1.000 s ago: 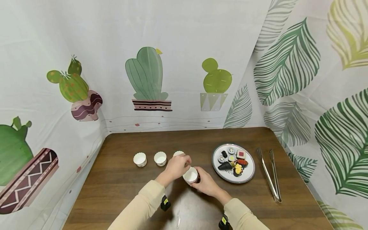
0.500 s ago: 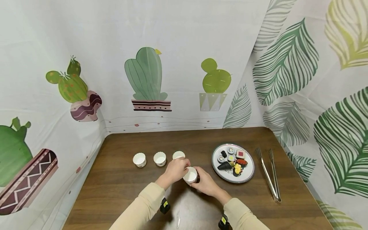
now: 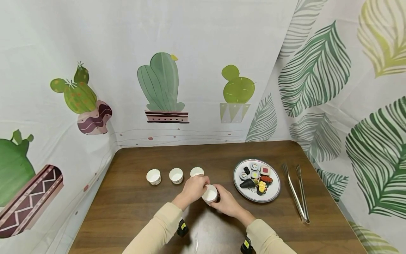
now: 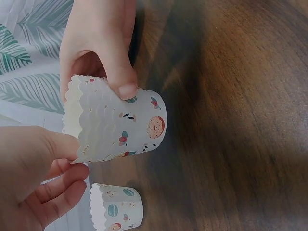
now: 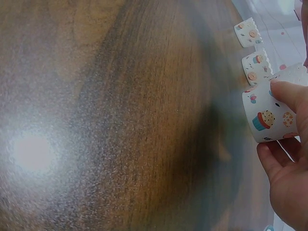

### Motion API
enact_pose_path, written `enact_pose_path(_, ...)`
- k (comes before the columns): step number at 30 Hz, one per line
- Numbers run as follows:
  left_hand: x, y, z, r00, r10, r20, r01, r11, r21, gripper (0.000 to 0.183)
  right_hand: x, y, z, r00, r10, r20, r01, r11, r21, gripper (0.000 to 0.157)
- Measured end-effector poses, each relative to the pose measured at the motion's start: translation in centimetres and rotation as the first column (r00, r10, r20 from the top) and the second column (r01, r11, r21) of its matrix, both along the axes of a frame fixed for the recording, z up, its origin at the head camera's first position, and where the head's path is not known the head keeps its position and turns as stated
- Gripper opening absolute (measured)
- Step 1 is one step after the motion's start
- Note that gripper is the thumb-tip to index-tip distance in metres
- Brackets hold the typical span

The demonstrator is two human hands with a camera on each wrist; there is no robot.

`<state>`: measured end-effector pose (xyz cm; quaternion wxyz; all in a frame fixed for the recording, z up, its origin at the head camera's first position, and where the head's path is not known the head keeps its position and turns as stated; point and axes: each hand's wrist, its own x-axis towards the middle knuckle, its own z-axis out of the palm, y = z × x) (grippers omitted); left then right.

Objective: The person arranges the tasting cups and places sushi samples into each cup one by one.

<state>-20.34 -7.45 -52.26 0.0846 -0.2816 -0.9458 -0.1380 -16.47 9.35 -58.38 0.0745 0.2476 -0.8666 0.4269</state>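
Observation:
A stack of white paper baking cups (image 4: 106, 118) with scalloped rims and printed cupcakes and doughnuts is held between both hands. My right hand (image 3: 227, 203) grips its side, thumb across the printed wall in the left wrist view. At the rim, my left hand (image 4: 33, 168) pinches the edge between thumb and fingers. Several nested rims show in the left wrist view. Three more baking cups stand in a row behind: a left one (image 3: 153, 176), a middle one (image 3: 176, 175) and a right one (image 3: 197, 171), partly hidden by the left hand.
Right of the hands, a round plate (image 3: 238, 188) bears several sushi pieces (image 3: 254, 175). Farther right lie metal tongs (image 3: 297, 197), their arms spread apart. The brown wooden table (image 3: 133, 211) ends at a cloth backdrop (image 3: 203, 70) printed with cacti and leaves.
The left hand has come down slightly, its fingertips moving from above the stack to the rim. My right hand and the stack stay in nearly the same place.

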Motion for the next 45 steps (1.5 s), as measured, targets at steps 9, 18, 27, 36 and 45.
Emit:
enact_pose_path(9, 0.0, 0.0, 0.0, 1.000, 0.009, 0.008, -0.009, 1.000, 0.005, 0.014, 0.2, -0.2, 0.6, 0.991, -0.020, 0.130, 0.022, 1.000, -0.012, 0.059)
enact_pose_path(18, 0.1, 0.1, 0.4, 1.000, 0.006, -0.031, -0.005, 1.000, 0.022, 0.013, 0.2, -0.1, 0.5, 0.991, -0.014, 0.130, 0.015, 1.000, -0.002, 0.059)
enact_pose_path(27, -0.2, 0.0, 1.0, 0.999, -0.007, -0.047, 0.009, 1.000, 0.030, 0.015, 0.3, -0.1, 0.6, 0.991, -0.026, 0.132, 0.027, 1.000, -0.008, 0.060)
enact_pose_path(36, -0.4, 0.1, 2.0, 0.998, -0.036, -0.049, 0.039, 0.998, 0.051, 0.014, 0.3, 0.1, 0.3, 0.991, -0.018, 0.129, 0.018, 1.000, -0.002, 0.060)
enact_pose_path(45, -1.0, 0.6, 3.5, 0.997, -0.054, -0.058, 0.057, 0.996, 0.062, 0.013, 0.3, 0.3, 0.2, 0.989, -0.024, 0.146, 0.024, 1.000, 0.003, 0.059)
